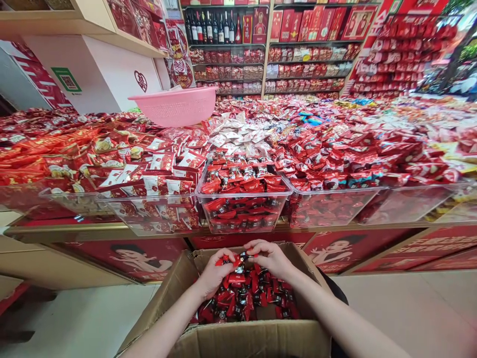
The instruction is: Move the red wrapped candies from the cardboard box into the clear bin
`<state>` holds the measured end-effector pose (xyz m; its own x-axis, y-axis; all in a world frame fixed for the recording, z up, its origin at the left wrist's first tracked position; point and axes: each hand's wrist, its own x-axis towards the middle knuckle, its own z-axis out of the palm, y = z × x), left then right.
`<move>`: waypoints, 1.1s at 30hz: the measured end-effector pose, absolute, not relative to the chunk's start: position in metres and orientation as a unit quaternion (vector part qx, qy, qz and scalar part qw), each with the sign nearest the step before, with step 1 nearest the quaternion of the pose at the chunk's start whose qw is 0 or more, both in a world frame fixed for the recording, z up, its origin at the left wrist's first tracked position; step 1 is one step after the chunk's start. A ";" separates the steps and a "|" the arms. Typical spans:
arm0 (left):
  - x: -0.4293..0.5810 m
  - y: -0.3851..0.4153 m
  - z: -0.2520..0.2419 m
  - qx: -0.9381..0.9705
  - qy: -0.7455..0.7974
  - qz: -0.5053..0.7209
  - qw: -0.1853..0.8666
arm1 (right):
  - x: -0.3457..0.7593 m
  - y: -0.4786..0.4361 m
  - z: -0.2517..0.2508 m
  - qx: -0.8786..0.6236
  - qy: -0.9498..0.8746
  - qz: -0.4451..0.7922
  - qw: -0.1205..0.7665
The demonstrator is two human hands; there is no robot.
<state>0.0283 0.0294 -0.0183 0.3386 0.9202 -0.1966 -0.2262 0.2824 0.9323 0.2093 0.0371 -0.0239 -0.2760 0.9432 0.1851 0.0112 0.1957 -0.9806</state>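
An open cardboard box (pixel 253 343) stands in front of me, with many red-and-black wrapped candies (pixel 246 296) loose inside it. Above the candies, near the box's far side, my left hand (pixel 215 272) is closed on red wrapped candies (pixel 225 260). Close beside it, my right hand (pixel 273 258) pinches the dark end of a wrapped candy (pixel 243 255) between thumb and fingers. Just beyond the box, a clear plastic bin (pixel 244 199) on the counter holds similar red-and-black candies, some laid in rows.
More clear bins line the counter's edge (pixel 149 233), heaped with red and white packets (pixel 160 161). A pink basket (pixel 177 107) rests on the heaps. Shelves with wine bottles (pixel 210 27) and red boxes stand behind. Dark furniture (pixel 22 308) is at lower left.
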 end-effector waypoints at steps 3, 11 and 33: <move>0.027 0.029 -0.016 0.443 0.400 0.412 0.688 | 0.210 0.037 -0.022 -0.388 -0.628 0.488 0.466; 0.022 0.026 -0.012 0.451 0.401 0.331 0.725 | 0.207 0.035 -0.018 -0.411 -0.638 0.461 0.460; 0.002 0.031 -0.020 0.493 0.327 0.290 0.752 | 0.233 0.002 0.090 -0.444 -0.754 0.408 0.261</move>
